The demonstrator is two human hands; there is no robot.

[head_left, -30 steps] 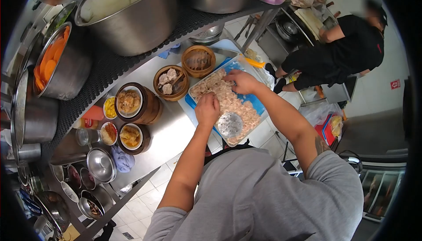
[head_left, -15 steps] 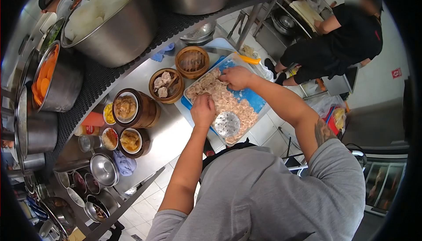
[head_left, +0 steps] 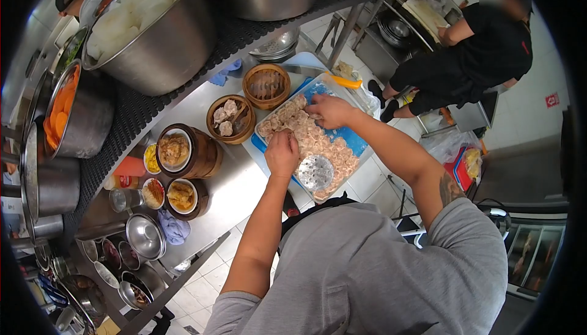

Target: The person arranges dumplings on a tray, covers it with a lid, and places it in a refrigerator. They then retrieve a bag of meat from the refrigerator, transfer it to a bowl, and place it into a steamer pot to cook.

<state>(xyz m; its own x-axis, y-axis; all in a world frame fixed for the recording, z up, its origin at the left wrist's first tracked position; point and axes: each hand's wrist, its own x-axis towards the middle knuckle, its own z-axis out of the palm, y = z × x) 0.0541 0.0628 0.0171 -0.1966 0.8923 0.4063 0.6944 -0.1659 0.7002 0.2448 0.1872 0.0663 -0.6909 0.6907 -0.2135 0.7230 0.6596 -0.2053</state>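
Rows of pale siu mai dumplings [head_left: 330, 154] fill much of a clear plastic tray [head_left: 262, 128], whose bare part on the right looks blue. My right hand [head_left: 331, 111] reaches into the upper part of the tray, fingertips pinched together at the edge of the dumplings. At the tray's left side my left hand [head_left: 283, 153] is closed, fingers curled over the dumplings; what is in them is hidden. A round perforated metal disc [head_left: 315, 172] lies on the dumplings. Left of the tray, a bamboo steamer [head_left: 230, 119] holds three dumplings, beside another bamboo steamer [head_left: 266, 87] with a slatted base.
Stacked steamers with food bowls [head_left: 174, 150] stand on the steel counter [head_left: 229, 179], near metal bowls [head_left: 145, 236] and a blue cloth [head_left: 173, 227]. A shelf [head_left: 143, 106] with large pots [head_left: 165, 41] hangs over the left. A co-worker in black [head_left: 465, 60] stands at the upper right.
Both hands keep nearly the same place over the tray. The view has shifted very slightly; the dumplings and steamers look unchanged.
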